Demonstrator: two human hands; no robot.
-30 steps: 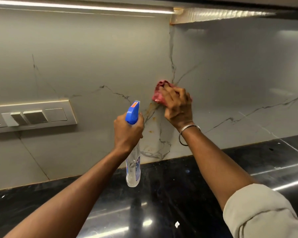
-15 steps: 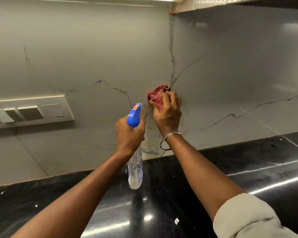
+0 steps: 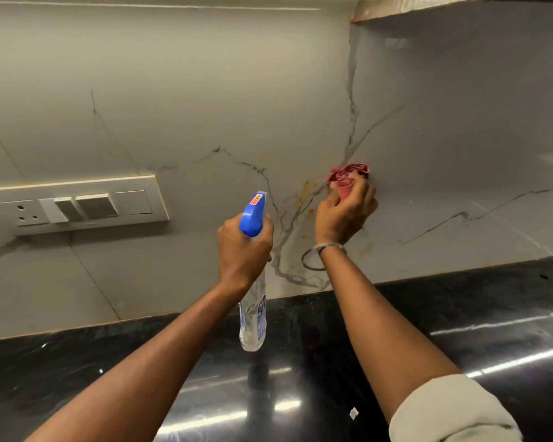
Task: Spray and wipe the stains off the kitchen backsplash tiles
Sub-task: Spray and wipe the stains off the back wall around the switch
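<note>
My right hand [image 3: 344, 215] grips a crumpled red cloth [image 3: 345, 179] and presses it against the pale marble-veined backsplash [image 3: 205, 90]. Orange-brown stains [image 3: 305, 191] streak the tile just left of the cloth, and more spots [image 3: 364, 248] show below the hand. My left hand [image 3: 243, 247] holds a clear spray bottle [image 3: 253, 317] by its neck; its blue trigger head [image 3: 253, 215] points at the wall, left of the stains. A metal bangle hangs on my right wrist.
A switch and socket panel [image 3: 77, 204] is set in the wall at left. The glossy black countertop [image 3: 300, 378] runs below the tiles, with a small white scrap [image 3: 353, 413] on it. A cabinet underside [image 3: 460, 4] overhangs at top right.
My right hand has slid the cloth across the stained patch, first left and now back to the right and a little up. The left hand and bottle stayed nearly still.
</note>
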